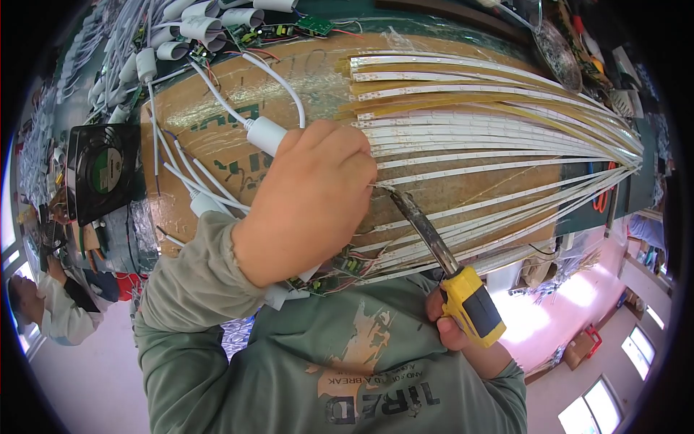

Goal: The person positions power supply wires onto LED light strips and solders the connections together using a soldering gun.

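Observation:
My right hand (pixel 452 324) is wrapped round the yellow and black handle of a soldering iron (pixel 426 228), held low at the near side of the bench. The iron's tip reaches up and left to my left fingertips. My left hand (pixel 311 195) is closed in a pinch, back of the hand up, with the end of a thin wire (pixel 374 186) showing at its fingertips. Beside that tip lie the ends of white LED strips (pixel 434 173), fanned out over brown cardboard (pixel 318 79). A white cylindrical housing (pixel 266 135) with a cable touches my left knuckles' far side.
A black cooling fan (pixel 103 172) stands at the left. Green circuit boards (pixel 314 26) and white cable housings (pixel 202 29) pile up at the far left. More boards (pixel 350 262) with wires lie below my left hand. A co-worker (pixel 54 311) is at far left.

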A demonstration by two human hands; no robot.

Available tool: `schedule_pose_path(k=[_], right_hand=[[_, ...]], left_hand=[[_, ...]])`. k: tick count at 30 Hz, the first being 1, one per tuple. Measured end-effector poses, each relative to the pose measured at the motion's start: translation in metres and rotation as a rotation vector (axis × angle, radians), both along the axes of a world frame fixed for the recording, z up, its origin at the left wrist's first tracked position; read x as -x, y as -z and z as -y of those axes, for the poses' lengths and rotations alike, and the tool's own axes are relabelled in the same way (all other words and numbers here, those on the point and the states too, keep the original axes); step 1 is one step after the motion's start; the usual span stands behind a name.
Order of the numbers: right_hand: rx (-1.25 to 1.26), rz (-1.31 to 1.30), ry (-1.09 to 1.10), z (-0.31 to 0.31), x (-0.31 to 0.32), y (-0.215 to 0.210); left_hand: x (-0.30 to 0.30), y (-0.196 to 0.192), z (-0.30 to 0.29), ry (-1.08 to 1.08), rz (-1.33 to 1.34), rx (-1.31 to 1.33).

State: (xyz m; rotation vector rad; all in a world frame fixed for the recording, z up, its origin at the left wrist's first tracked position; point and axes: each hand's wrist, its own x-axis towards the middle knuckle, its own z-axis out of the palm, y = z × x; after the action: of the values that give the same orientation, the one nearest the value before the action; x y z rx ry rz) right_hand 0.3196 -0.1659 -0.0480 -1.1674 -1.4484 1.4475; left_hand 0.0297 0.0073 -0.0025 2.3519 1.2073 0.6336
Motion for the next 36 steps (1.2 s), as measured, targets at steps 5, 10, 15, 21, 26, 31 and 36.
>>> schedule_pose_path(k=[5, 10, 15, 21, 26, 31, 36], right_hand=[[0.001, 0.011, -0.013, -0.003, 0.000, -0.002], [0.008, 0.019, -0.019, -0.010, 0.001, -0.009], [-0.026, 0.078, -0.047, -0.006, -0.002, -0.005], [-0.046, 0.072, -0.030, -0.009, -0.001, -0.005], [-0.033, 0.067, -0.016, -0.005, 0.000, -0.004], [-0.023, 0.068, -0.030, -0.007, 0.000, -0.004], [-0.007, 0.040, -0.018, -0.004, 0.001, -0.003]], left_hand=[[0.000, -0.002, -0.001, -0.013, 0.000, 0.033], [0.001, -0.004, -0.001, 0.006, 0.011, 0.048], [-0.001, -0.003, 0.000, -0.004, -0.025, 0.032], [-0.004, 0.000, 0.002, -0.002, -0.056, -0.022], [-0.004, -0.001, 0.002, 0.018, -0.056, -0.037], [-0.004, 0.001, 0.001, 0.044, -0.082, -0.051], [-0.003, 0.001, 0.002, 0.051, -0.078, -0.058]])
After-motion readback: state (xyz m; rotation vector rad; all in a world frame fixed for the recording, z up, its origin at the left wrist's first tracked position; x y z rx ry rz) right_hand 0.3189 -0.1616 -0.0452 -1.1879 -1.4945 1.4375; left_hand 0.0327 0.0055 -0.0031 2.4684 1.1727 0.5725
